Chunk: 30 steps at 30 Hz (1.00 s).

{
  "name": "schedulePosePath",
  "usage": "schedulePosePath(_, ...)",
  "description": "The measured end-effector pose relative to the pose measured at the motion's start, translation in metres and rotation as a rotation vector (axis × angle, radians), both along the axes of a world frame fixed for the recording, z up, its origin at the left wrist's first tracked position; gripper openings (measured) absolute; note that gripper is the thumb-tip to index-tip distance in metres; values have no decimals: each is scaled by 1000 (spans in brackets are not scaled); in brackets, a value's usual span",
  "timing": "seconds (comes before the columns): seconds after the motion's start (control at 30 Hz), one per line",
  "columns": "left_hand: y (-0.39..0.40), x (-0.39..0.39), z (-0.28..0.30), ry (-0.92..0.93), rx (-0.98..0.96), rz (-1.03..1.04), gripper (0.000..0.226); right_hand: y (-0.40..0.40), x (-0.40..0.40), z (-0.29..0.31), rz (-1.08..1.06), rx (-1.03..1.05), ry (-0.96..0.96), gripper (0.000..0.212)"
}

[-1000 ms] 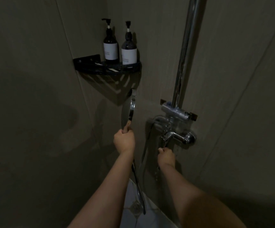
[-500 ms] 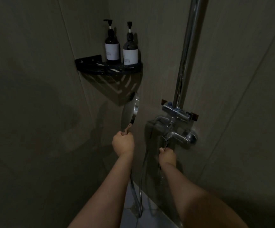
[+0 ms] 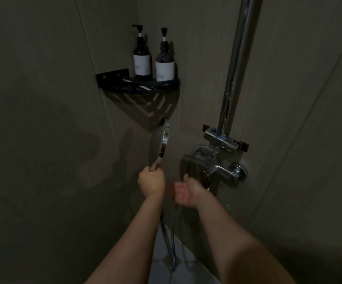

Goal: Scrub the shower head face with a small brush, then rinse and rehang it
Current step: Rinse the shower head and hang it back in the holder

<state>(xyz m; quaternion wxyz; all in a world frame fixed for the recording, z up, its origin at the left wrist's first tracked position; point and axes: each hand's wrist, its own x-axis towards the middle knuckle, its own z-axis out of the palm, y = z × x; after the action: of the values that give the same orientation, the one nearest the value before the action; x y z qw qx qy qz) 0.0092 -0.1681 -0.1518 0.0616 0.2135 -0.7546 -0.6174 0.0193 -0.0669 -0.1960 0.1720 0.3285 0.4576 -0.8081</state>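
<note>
My left hand (image 3: 151, 181) grips the handle of the chrome shower head (image 3: 157, 142), which stands upright and edge-on below the corner shelf. Its hose (image 3: 171, 238) loops down between my forearms toward the floor. My right hand (image 3: 185, 193) is blurred, palm open and fingers apart, just left of and below the chrome faucet valve (image 3: 223, 171), and holds nothing. The vertical chrome shower pipe (image 3: 234, 64) rises from the mixer bracket (image 3: 221, 140). I see no brush in either hand.
A black corner shelf (image 3: 139, 88) carries two dark pump bottles (image 3: 142, 58) with white labels. Beige walls close in on the left and right. A strip of pale floor tile (image 3: 166, 263) shows at the bottom. The light is dim.
My right hand has come off the faucet lever and swung left and down, opening up. The shower head in my left hand has stayed almost still.
</note>
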Motion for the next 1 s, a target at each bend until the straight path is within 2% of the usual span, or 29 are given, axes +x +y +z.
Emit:
schedulePosePath(0.07, -2, 1, -1, -9, -27, 7, 28, -1, -11, 27, -221, -213, 224, 59)
schedulePosePath(0.13, -4, 2, -1, -11, -23, 10, 27, 4, -20, 52, -372, -325, 387, 59)
schedulePosePath(0.27, -7, 4, -3, -12, 5, 12, 28, 10, -30, 77, -397, -299, 519, 62)
schedulePosePath(0.67, -8, 6, -5, -8, 38, 6, 21, 6, -22, 62, -403, -245, 503, 61)
schedulePosePath(0.87, -8, 4, 2, 3, 38, 47, 25, 12, -20, 37, -298, -17, 364, 59)
schedulePosePath(1.0, -7, 0, 4, 2, 34, 58, 27, 19, -21, 14, -108, 298, 172, 48)
